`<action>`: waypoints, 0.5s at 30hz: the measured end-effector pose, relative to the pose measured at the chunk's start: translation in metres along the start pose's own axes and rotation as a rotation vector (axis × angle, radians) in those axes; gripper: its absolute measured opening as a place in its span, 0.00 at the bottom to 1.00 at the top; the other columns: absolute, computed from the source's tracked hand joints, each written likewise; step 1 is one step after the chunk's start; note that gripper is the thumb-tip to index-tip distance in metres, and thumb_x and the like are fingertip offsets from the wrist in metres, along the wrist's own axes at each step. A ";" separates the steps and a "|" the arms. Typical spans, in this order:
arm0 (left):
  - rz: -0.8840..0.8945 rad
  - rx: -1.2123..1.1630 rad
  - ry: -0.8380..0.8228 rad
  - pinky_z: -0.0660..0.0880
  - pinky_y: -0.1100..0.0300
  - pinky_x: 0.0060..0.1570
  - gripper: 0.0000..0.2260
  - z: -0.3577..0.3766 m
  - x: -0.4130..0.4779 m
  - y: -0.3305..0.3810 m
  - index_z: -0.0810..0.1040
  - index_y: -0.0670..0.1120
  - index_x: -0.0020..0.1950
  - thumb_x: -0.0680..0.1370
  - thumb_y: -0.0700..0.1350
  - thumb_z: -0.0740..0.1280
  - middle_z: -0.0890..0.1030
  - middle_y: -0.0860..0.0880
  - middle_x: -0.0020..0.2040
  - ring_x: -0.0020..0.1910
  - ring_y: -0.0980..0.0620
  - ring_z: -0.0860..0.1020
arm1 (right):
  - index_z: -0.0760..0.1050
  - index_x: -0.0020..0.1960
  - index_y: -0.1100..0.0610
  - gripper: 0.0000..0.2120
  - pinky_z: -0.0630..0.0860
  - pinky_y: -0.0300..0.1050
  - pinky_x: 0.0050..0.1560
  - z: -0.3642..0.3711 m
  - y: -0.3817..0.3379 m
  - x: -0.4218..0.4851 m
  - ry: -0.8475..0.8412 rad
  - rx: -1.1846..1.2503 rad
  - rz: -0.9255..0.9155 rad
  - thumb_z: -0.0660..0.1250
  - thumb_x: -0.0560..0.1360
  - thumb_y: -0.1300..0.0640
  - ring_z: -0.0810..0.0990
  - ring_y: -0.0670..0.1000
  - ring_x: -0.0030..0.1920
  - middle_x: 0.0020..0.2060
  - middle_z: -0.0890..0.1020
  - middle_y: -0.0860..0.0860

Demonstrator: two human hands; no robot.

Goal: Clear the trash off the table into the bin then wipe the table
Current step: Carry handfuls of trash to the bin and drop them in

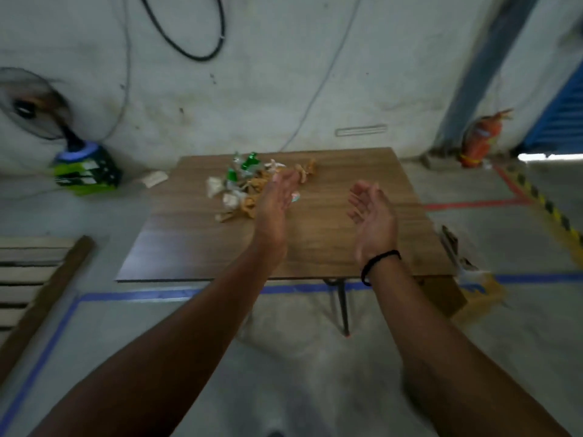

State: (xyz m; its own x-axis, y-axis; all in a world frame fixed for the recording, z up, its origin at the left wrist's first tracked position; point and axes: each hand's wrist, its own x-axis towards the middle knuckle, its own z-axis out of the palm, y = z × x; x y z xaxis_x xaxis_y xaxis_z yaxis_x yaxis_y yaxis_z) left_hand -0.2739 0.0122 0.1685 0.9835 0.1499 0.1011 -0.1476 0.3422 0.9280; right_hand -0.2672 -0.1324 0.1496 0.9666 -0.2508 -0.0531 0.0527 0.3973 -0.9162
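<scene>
Both hands — left hand (277, 197), right hand (370, 206) — spread, empty, frame center; trash (249, 184) looks light, crinkly — scoop pile from both sides.

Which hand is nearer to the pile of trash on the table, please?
Left. The left hand is at the right edge of the trash pile; the right hand is apart, farther right.

Both forearms bare — a thin black cord band (377, 258) rings the right hand (373, 212) at its wrist
</scene>
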 end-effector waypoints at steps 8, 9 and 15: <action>0.040 0.089 0.249 0.72 0.62 0.53 0.20 -0.120 0.065 -0.007 0.74 0.40 0.65 0.83 0.52 0.55 0.78 0.41 0.63 0.60 0.52 0.78 | 0.77 0.52 0.50 0.11 0.72 0.53 0.62 0.079 0.057 0.037 -0.063 -0.137 0.010 0.57 0.81 0.49 0.77 0.52 0.57 0.50 0.81 0.48; 0.036 0.087 0.276 0.72 0.60 0.54 0.20 -0.131 0.074 -0.012 0.75 0.41 0.62 0.80 0.54 0.57 0.78 0.41 0.63 0.61 0.49 0.77 | 0.76 0.52 0.50 0.11 0.71 0.54 0.63 0.083 0.065 0.048 -0.054 -0.156 0.031 0.56 0.82 0.50 0.77 0.52 0.58 0.50 0.81 0.48; 0.008 0.190 0.338 0.72 0.54 0.57 0.11 -0.179 0.144 -0.056 0.80 0.43 0.54 0.80 0.48 0.62 0.80 0.42 0.53 0.55 0.47 0.78 | 0.77 0.54 0.51 0.13 0.73 0.51 0.61 0.114 0.132 0.131 -0.061 -0.239 0.081 0.56 0.82 0.48 0.78 0.51 0.57 0.55 0.80 0.50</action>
State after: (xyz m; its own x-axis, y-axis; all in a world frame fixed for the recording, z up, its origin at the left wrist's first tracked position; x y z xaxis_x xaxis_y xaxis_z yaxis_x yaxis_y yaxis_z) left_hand -0.1423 0.1805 0.0669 0.8878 0.4601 0.0138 -0.1016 0.1666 0.9808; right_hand -0.1052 -0.0123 0.0669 0.9790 -0.1699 -0.1130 -0.0794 0.1927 -0.9780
